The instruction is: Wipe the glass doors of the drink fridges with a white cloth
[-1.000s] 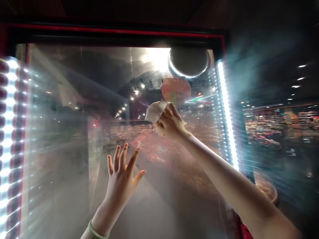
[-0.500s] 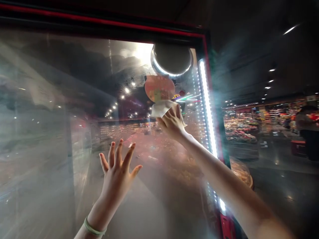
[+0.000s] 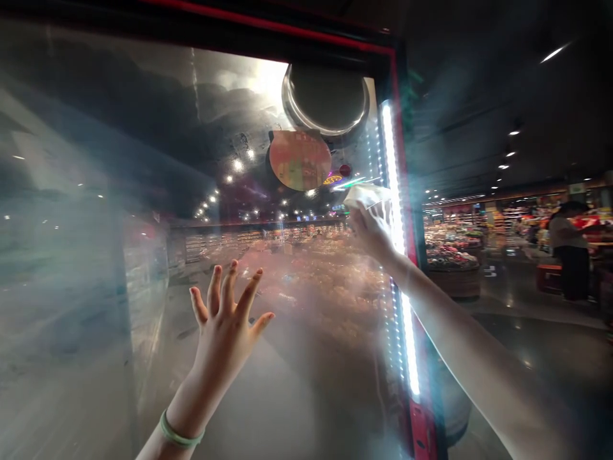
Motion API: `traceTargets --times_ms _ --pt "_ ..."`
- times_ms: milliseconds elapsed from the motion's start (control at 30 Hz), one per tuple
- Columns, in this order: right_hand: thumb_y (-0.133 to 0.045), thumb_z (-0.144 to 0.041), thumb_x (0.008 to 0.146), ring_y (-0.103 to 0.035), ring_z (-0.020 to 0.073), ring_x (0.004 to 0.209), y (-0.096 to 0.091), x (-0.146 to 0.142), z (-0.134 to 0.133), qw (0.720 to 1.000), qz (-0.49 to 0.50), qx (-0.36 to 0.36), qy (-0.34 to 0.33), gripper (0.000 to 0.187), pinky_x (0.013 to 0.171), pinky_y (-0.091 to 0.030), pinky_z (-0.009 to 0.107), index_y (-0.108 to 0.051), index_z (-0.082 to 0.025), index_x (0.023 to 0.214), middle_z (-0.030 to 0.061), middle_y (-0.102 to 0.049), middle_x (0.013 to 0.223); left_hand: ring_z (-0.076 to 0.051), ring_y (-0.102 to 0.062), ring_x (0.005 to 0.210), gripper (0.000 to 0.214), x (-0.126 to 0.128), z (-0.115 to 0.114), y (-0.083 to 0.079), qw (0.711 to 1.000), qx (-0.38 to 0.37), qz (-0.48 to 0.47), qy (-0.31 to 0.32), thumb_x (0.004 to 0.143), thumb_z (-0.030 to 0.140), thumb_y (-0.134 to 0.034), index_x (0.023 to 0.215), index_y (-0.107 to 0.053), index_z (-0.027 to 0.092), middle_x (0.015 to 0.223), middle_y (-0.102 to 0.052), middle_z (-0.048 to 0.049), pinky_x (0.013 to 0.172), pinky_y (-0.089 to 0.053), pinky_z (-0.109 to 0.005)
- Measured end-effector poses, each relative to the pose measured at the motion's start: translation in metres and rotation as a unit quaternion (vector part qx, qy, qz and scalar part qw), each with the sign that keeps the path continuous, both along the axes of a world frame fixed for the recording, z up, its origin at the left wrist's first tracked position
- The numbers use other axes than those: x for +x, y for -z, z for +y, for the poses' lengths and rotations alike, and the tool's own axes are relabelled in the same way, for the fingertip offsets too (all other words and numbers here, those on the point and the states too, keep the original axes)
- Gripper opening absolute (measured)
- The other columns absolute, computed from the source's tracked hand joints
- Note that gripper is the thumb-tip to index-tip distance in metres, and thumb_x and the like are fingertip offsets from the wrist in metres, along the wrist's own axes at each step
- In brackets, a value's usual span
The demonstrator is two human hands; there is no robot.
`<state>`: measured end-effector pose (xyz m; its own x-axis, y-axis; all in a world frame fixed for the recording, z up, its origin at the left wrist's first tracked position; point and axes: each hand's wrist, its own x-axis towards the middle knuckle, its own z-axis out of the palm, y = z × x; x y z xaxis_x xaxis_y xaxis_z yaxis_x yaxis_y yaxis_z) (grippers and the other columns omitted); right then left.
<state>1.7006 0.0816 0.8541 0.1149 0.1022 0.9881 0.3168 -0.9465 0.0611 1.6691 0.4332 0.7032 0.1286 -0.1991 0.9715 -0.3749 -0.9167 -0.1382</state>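
Note:
A large glass pane [image 3: 297,358], hazy and full of reflections, fills the view in front of me. My left hand [image 3: 227,316] lies against it low and left of the middle, fingers spread, holding nothing; a pale green band [image 3: 181,433] circles that wrist. Higher up and to the right, my right hand [image 3: 373,223] presses a white cloth [image 3: 364,194] to the glass, close to the lit strip. The hand is slightly smeared by motion, and its fingertips are partly covered by the cloth. Above it a reddish rounded sign [image 3: 300,160] shows in the pane.
A bright LED strip [image 3: 400,255] runs down the pane's right edge, beside a red and black frame [image 3: 397,83]. Near the top is a dark round shape with a shiny rim [image 3: 328,96]. At right, a person [image 3: 569,249] stands by goods displays [image 3: 453,246] on a shiny floor.
My right hand has slid right with the cloth, from below the reddish sign to beside the LED strip. My left hand stays spread in nearly the same place. The view has shifted slightly.

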Motion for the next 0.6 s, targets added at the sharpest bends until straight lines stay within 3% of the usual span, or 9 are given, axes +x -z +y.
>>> traceTargets --times_ms 200,300,400,467,533,600 --pt "-0.026 -0.046 0.105 -0.063 0.0335 0.12 0.023 -0.001 -0.003 0.998 -0.015 0.065 0.02 0.048 0.105 -0.05 0.062 -0.065 -0.028 0.127 0.0099 -0.072 0.119 -0.043 -0.023 0.156 0.084 -0.001 -0.001 0.0 1.0 0.001 -0.002 0.001 0.09 0.039 -0.073 0.161 -0.029 0.038 0.168 -0.03 -0.0155 0.12 -0.011 -0.078" --pt "-0.031 -0.048 0.103 -0.06 0.0345 0.126 0.037 -0.001 -0.004 0.999 -0.007 0.033 0.024 0.046 0.107 -0.049 0.063 -0.066 -0.028 0.127 0.0103 -0.07 0.126 -0.042 -0.022 0.157 0.083 -0.001 -0.001 0.001 1.0 -0.003 -0.002 0.006 0.09 0.037 -0.073 0.161 -0.03 0.038 0.168 -0.03 -0.0146 0.121 -0.009 -0.076" --pt "-0.029 -0.046 0.103 -0.062 0.0347 0.123 0.048 -0.001 -0.004 0.998 -0.014 0.065 0.017 0.047 0.102 -0.052 0.063 -0.063 -0.031 0.132 0.0112 -0.07 0.127 -0.04 -0.021 0.157 0.082 -0.001 -0.001 0.001 1.0 -0.004 -0.005 0.008 0.09 0.035 -0.073 0.16 -0.031 0.037 0.168 -0.029 -0.0131 0.123 -0.008 -0.074" --pt "-0.031 -0.045 0.103 -0.062 0.0351 0.124 0.053 -0.001 -0.002 0.998 -0.013 0.055 0.014 0.044 0.107 -0.048 0.067 -0.062 -0.033 0.132 0.0102 -0.07 0.126 -0.04 -0.02 0.158 0.081 -0.001 -0.001 0.001 1.0 -0.001 -0.006 0.005 0.091 0.036 -0.073 0.16 -0.031 0.037 0.169 -0.029 -0.013 0.123 -0.008 -0.074" --pt "-0.035 -0.045 0.101 -0.061 0.0353 0.125 0.058 -0.002 0.001 1.0 -0.003 0.018 0.005 0.041 0.111 -0.043 0.069 -0.063 -0.033 0.129 0.0089 -0.071 0.124 -0.04 -0.02 0.158 0.081 -0.002 -0.001 0.001 1.0 -0.001 -0.005 0.002 0.09 0.038 -0.073 0.16 -0.032 0.036 0.169 -0.028 -0.0133 0.123 -0.008 -0.074" --pt "-0.033 -0.046 0.102 -0.064 0.0345 0.119 0.062 -0.004 0.005 0.999 -0.006 0.047 -0.007 0.041 0.107 -0.049 0.068 -0.065 -0.032 0.125 0.009 -0.073 0.115 -0.04 -0.02 0.158 0.081 -0.002 -0.002 0.001 1.0 -0.002 -0.002 0.0 0.09 0.039 -0.073 0.16 -0.032 0.036 0.169 -0.028 -0.0132 0.123 -0.008 -0.074"
